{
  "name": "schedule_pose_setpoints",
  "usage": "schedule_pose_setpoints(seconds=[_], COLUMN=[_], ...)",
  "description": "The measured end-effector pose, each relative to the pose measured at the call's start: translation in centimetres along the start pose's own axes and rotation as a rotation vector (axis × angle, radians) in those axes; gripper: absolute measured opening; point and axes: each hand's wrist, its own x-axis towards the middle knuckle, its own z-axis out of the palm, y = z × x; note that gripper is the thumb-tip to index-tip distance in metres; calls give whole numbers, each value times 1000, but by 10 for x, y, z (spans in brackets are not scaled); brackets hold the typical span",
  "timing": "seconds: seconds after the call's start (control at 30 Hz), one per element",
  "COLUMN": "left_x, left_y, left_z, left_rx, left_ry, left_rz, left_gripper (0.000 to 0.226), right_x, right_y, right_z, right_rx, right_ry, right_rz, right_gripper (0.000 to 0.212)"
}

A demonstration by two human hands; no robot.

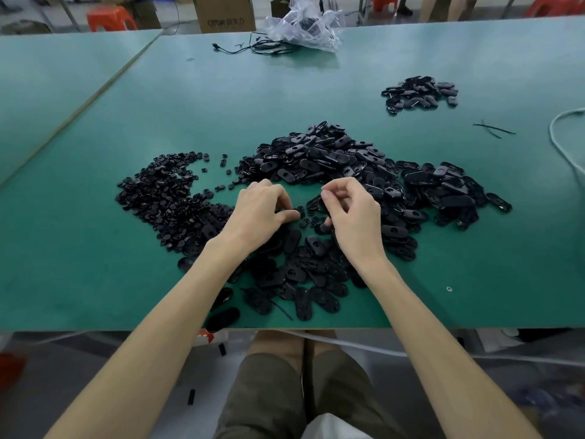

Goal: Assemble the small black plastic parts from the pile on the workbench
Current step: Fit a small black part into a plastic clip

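Black oval plastic shell (322,205) is held pinched in the right hand (354,217), long axis seemingly twelve to six. Small round black plastic inserts (305,222) lie scattered just at its eight o'clock, nearer the left hand (262,213), whose curled fingertips are set among them; a grasp cannot be confirmed.

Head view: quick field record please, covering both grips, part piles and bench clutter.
left grip: fingers curled over loose round parts between the piles; cannot tell whether it holds one
right grip: pinches a black oval part
round-part pile: left of the hands
oval-part pile: behind and right of the hands, spreading toward the near edge
separate small pile: far right, apart from the rest
workbench: green surface
clutter: plastic bag and black cables at far edge; white cord at right
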Motion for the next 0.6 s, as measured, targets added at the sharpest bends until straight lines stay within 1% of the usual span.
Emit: schedule_pose_setpoints(seconds=[0.13, 0.27, 0.33, 0.43, 0.5, 0.6], left_x=[-1, -4, -4, -4, -4, -6], left_y=[2, 2, 3, 4, 3, 3], left_z=[1, 4, 4, 5, 6, 7], left_rx=[-32, -198, -267, -327, -320, -307], left_ry=[24, 102, 128, 165, 182, 197], left_rz=[3, -5, -23, -41, -31, -11], left_gripper=[18, 17, 16, 15, 13, 11], right_x=[1, 3, 4, 3, 4, 4], right_y=[-1, -1, -1, -3, -2, -1], right_z=[0, -1, -2, -2, -2, -1], right_rx=[0, -36, -19, -11, -8, 34], right_ry=[9, 10, -18, -47, -62, -80], right_rz=[-11, 0, 25, 42, 45, 43], right_gripper=[6, 22, 22, 28, 32, 23])
